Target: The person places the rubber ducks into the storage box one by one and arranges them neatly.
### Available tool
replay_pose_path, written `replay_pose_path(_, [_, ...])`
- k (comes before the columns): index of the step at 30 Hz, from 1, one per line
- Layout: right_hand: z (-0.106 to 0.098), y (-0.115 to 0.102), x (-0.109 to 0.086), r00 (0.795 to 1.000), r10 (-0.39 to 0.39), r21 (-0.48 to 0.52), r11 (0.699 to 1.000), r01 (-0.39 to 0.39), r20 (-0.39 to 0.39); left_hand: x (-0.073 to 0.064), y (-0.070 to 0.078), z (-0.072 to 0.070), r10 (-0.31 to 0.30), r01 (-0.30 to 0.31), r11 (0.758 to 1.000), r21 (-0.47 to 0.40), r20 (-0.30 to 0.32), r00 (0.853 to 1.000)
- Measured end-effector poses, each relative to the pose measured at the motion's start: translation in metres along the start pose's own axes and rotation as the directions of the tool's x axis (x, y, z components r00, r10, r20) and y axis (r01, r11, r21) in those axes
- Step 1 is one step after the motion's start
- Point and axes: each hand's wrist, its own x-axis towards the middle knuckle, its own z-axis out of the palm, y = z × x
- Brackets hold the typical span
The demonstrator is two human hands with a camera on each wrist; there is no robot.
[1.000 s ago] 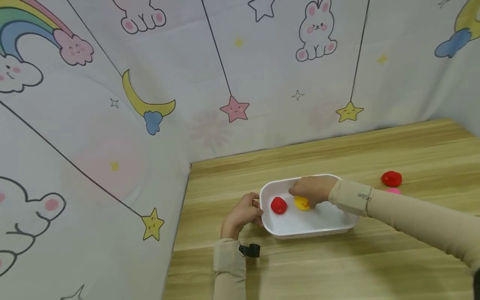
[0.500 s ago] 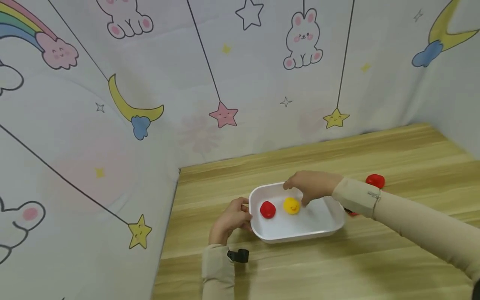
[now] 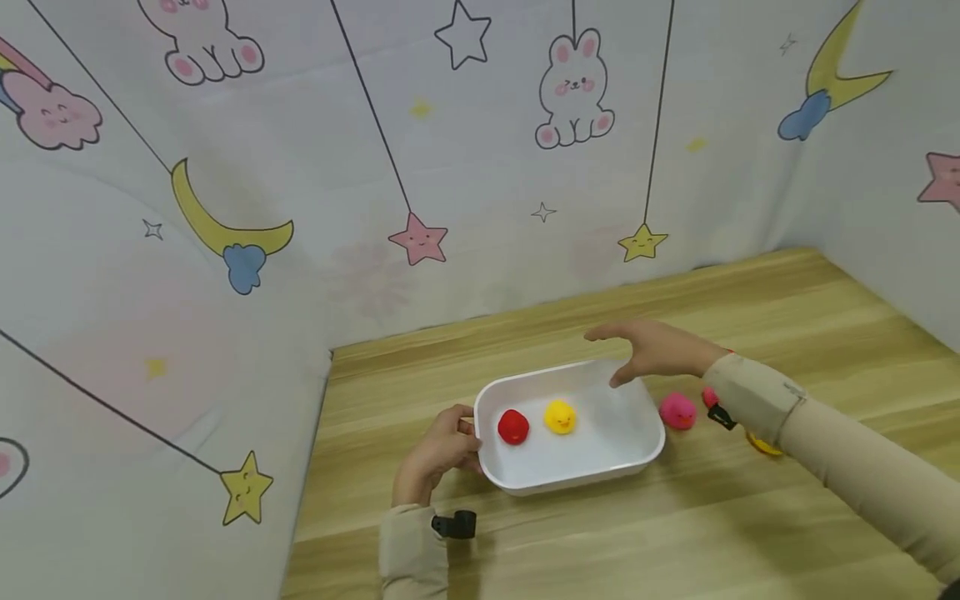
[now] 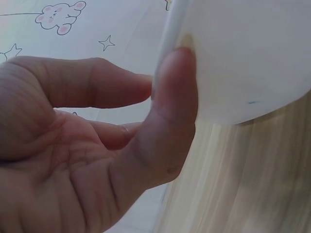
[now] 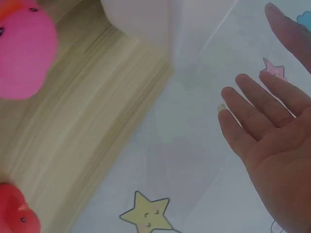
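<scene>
A white tray rests on the table, holding a red rubber duck at left and a yellow rubber duck near its middle. At the tray's left end, my left hand grips the rim; the left wrist view shows its thumb against the white wall. Over the far right corner of the tray, my right hand is spread with nothing in it. In the right wrist view its fingers are extended. A pink rubber duck sits just right of the tray.
More ducks lie under the right forearm, partly hidden: a yellow one and a pinkish-red one. A red duck shows in the right wrist view. A printed cloth wall borders the wooden table behind and at left.
My right hand let go of the yellow duck in the tray, then rose and moved right and away from it. The left hand stays at the tray's end. The head view has shifted right.
</scene>
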Motion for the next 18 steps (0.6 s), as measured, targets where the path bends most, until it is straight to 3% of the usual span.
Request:
replay_pose_path(5, [-0.007,0.022,-0.022,0.995,0.037,0.021,0.999,-0.036,-0.087,0.000,0.001,0.001,0.007,-0.007,1.000,-0.012,0.017,1.000])
replay_pose_path(11, [-0.014,0.038,-0.046,0.988,0.071,0.118,0.991,-0.054,-0.139,-0.006,-0.003,-0.005,-0.011,0.011,1.000,-0.006,0.009,1.000])
replay_pose_path(18, [-0.021,0.056,-0.089,0.963,0.165,0.196,0.973,-0.123,-0.214,-0.013,-0.004,-0.009,0.008,-0.008,1.000,-0.010,0.061,0.998])
